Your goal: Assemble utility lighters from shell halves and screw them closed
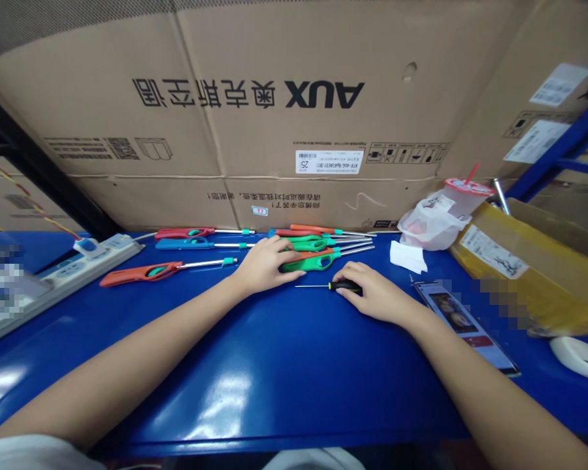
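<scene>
My left hand [268, 264] reaches over the left end of a group of long-necked gas lighters, its fingers curled around the handle of an orange lighter [313, 254]. A green lighter [318, 263] lies directly under that one. Part of the orange handle is hidden by my fingers. My right hand [375, 292] is closed around a small screwdriver [340, 286] with a black and yellow handle. Its thin shaft points left, close to the table surface. Left of my left hand lie a red lighter [186, 233], a blue lighter [183, 243] and another orange lighter [142, 273].
A cardboard sheet [255, 143] stands behind the blue table [274, 372]. To the right are a bagged cup [463, 196], white paper [408, 256], a phone [470, 326], a yellow parcel [534, 274] and a tape roll [581, 358]. A power strip [98, 258] runs along the left.
</scene>
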The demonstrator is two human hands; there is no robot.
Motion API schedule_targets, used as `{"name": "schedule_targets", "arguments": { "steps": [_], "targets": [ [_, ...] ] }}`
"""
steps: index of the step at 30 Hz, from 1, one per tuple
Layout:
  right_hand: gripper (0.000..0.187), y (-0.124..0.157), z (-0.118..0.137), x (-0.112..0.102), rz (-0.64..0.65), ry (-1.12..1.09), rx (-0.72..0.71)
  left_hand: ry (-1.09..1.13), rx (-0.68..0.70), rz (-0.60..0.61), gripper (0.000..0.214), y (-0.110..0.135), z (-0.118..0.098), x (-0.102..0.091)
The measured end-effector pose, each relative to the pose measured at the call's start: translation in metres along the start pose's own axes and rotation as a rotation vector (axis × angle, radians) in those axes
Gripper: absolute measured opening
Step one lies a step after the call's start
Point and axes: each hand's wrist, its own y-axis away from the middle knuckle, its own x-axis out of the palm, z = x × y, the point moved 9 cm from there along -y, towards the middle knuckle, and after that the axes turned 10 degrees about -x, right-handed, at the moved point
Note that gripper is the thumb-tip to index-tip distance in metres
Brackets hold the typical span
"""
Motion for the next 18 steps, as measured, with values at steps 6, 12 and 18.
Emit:
{"name": "schedule_targets", "arguments": {
  "steps": [6, 12, 18],
  "targets": [
    [0.015, 0.001, -0.001, 0.000, 0.003, -0.002, 0.003, -0.042, -0.011, 0.038, 0.032, 0.000, 0.005, 0.013],
    [0.015, 0.001, -0.002, 0.000, 0.000, 0.000, -0.001, -0.084, -0.049, 0.037, 0.033, 0.000, 0.012, 0.014],
    [0.015, 0.001, -0.001, 0.000, -0.003, 0.008, -0.002, -0.088, -0.049, 0.022, 0.030, 0.000, 0.013, 0.013]
  ]
}}
